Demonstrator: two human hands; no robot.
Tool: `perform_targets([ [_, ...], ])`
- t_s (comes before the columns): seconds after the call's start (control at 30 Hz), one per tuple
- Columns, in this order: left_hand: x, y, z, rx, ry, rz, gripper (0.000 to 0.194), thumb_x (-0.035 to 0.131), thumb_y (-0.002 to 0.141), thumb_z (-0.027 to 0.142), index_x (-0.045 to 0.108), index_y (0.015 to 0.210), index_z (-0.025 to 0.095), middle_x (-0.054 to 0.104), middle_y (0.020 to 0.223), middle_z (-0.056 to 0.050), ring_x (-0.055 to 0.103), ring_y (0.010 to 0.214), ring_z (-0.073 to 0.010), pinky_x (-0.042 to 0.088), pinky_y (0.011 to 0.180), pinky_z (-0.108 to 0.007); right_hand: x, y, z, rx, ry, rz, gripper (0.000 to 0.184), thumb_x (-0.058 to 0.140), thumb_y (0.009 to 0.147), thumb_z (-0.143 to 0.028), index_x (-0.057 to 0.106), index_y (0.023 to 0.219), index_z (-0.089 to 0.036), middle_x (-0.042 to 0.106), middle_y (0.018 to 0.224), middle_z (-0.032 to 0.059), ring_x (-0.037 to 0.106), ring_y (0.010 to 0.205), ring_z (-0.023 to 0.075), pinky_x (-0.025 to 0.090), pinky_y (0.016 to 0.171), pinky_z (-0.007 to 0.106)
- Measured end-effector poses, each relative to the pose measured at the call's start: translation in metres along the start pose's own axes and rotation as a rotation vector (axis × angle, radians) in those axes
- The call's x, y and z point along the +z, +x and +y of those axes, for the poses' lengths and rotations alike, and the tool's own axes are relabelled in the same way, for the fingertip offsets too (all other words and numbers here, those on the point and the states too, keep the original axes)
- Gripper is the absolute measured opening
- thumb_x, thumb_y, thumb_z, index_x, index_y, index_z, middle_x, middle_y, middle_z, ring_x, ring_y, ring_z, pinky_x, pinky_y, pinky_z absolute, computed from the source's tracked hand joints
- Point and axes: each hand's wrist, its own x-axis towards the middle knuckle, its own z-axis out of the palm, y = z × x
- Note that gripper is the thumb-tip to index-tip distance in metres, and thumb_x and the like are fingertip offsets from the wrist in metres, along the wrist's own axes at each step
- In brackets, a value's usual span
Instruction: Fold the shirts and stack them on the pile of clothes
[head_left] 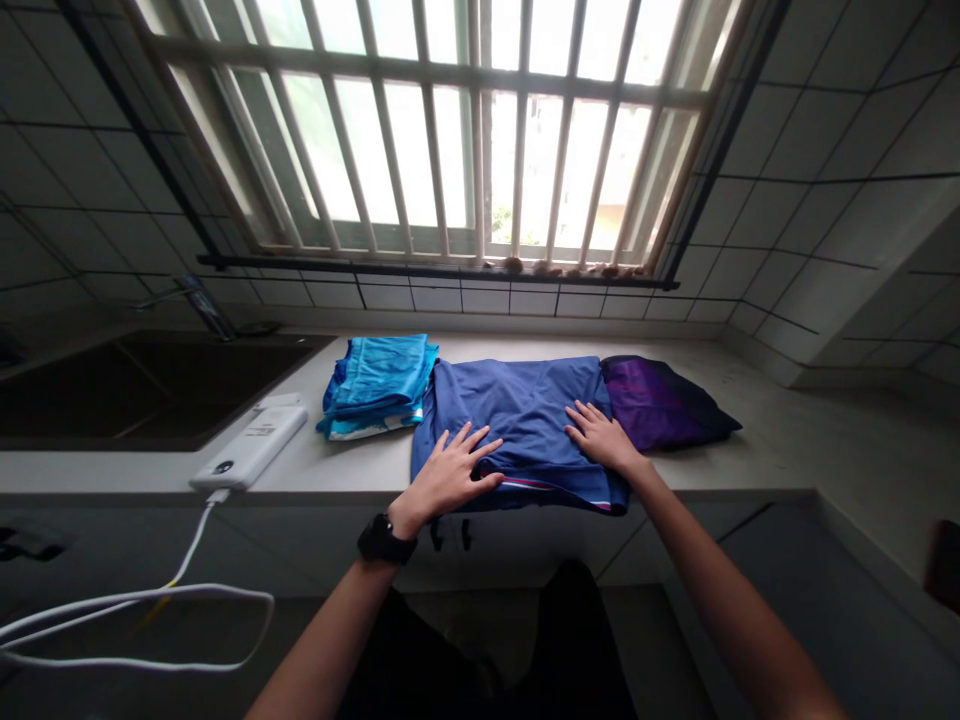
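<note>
A dark blue garment [525,400] with a thin red and white stripe near its front hem lies folded on the white countertop [360,470], its near edge hanging slightly over the counter's front. On its left part rests my left hand [454,472], fingers spread, a black watch on the wrist. My right hand [600,437] lies flat on its right part, fingers stretched out. Left of it sits a folded stack of bright blue cloth [382,380]. A purple and black cloth [664,405] lies against its right side.
A white power bank [251,445] with a white cable [196,540] lies on the counter at the left. Beyond it is a dark sink [150,390] with a faucet [206,305]. A barred window [480,130] rises behind the counter, with small objects along its sill.
</note>
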Motion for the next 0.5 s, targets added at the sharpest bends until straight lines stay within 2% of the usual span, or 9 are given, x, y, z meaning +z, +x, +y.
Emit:
perform_targets([
  [0.1,-0.005,0.002,-0.008,0.017,-0.013,-0.006,0.065,0.049,0.099,0.065,0.046,0.157,0.036,0.034,0.171,-0.006,0.022,0.161,-0.034,0.014,0.128,-0.063,-0.001,-0.014,-0.003,0.018,-0.026,-0.002,0.059,0.03,0.109,-0.047,0.035,0.164,-0.029,0.023,0.174,0.0057,0.023,0.16,0.0269,0.038,0.119,0.054],
  [0.27,-0.019,0.001,-0.022,0.056,-0.038,-0.102,0.063,0.054,0.099,0.059,0.046,0.157,0.035,0.031,0.172,-0.006,0.017,0.162,-0.0307,0.012,0.129,-0.06,0.005,-0.046,-0.017,0.052,-0.084,0.014,0.062,0.029,0.108,-0.05,0.035,0.164,-0.024,0.026,0.173,0.0077,0.028,0.158,0.0291,0.041,0.116,0.053],
  [0.4,-0.029,-0.014,-0.022,0.098,-0.091,-0.131,0.06,0.062,0.094,0.062,0.057,0.149,0.038,0.038,0.169,-0.003,0.02,0.162,-0.029,0.015,0.13,-0.054,0.011,-0.068,-0.026,0.054,-0.103,0.055,0.064,0.029,0.107,-0.05,0.038,0.163,-0.022,0.031,0.171,0.0101,0.033,0.155,0.0333,0.043,0.113,0.054],
  [0.5,-0.032,-0.026,-0.015,0.066,-0.151,-0.107,0.05,0.058,0.096,0.062,0.069,0.136,0.034,0.047,0.163,-0.003,0.029,0.159,-0.0284,0.022,0.129,-0.051,0.014,-0.074,-0.029,0.048,-0.11,0.089,0.063,0.031,0.107,-0.049,0.04,0.163,-0.022,0.035,0.17,0.0106,0.037,0.152,0.0348,0.044,0.111,0.054],
])
